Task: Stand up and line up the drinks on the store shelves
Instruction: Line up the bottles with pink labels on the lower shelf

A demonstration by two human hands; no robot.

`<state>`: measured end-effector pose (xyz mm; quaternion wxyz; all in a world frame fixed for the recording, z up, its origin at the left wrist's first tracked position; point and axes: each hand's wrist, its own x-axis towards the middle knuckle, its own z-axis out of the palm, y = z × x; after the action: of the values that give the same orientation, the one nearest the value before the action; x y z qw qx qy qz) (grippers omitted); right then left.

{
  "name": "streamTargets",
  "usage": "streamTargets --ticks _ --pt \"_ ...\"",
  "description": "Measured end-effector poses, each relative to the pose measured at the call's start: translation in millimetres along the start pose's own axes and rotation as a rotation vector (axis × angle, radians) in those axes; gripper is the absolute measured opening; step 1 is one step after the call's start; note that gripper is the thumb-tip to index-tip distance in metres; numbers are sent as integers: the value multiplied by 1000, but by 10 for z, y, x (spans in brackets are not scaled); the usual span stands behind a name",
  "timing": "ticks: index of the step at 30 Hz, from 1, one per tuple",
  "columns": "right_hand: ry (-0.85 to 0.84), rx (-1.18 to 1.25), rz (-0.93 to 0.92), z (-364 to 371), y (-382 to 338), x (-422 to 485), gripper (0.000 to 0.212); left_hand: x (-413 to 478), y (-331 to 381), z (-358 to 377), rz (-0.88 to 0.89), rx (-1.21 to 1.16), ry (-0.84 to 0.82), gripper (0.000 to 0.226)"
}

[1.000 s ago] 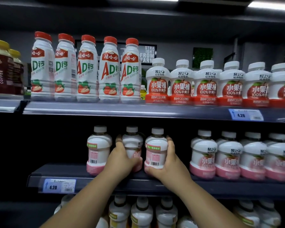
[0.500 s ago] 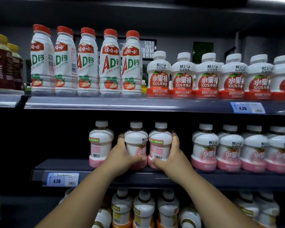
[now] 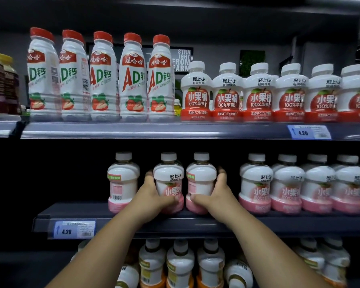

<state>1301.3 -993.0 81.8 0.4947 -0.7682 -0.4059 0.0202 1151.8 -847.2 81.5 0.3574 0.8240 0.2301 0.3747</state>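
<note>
On the middle shelf [image 3: 116, 223] three pink-and-white drink bottles stand upright to the left of a gap. My left hand [image 3: 152, 194] grips the middle bottle [image 3: 168, 179], whose front label faces me. My right hand [image 3: 216, 194] grips the bottle beside it [image 3: 200, 179], which shows its side label. The two held bottles nearly touch. A third bottle [image 3: 123, 181] stands free to the left with its barcode toward me. Right of the gap, a row of the same pink bottles [image 3: 287, 183] faces forward.
The top shelf [image 3: 154, 129] carries tall red-capped AD bottles [image 3: 104, 77] and a row of red apple juice bottles [image 3: 260, 94]. Brown coffee bottles [image 3: 0, 84] stand at far left. Orange-based bottles [image 3: 181, 265] crowd the lowest shelf. The middle shelf's left part is dark.
Both hands have shifted the two gripped bottles slightly right along the shelf, and the left one has turned so its front label faces me. The camera has tilted down a little.
</note>
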Motion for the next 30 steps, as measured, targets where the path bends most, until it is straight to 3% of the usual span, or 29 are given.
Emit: streamTargets --ticks 10,19,30 --pt "0 -26 -2 21 15 13 117 2 -31 -1 1 6 -25 67" --pt "19 7 2 3 19 -10 129 12 -50 -9 19 -29 -30 70" --pt "-47 8 -23 27 77 2 114 48 -107 -1 26 -51 -42 73"
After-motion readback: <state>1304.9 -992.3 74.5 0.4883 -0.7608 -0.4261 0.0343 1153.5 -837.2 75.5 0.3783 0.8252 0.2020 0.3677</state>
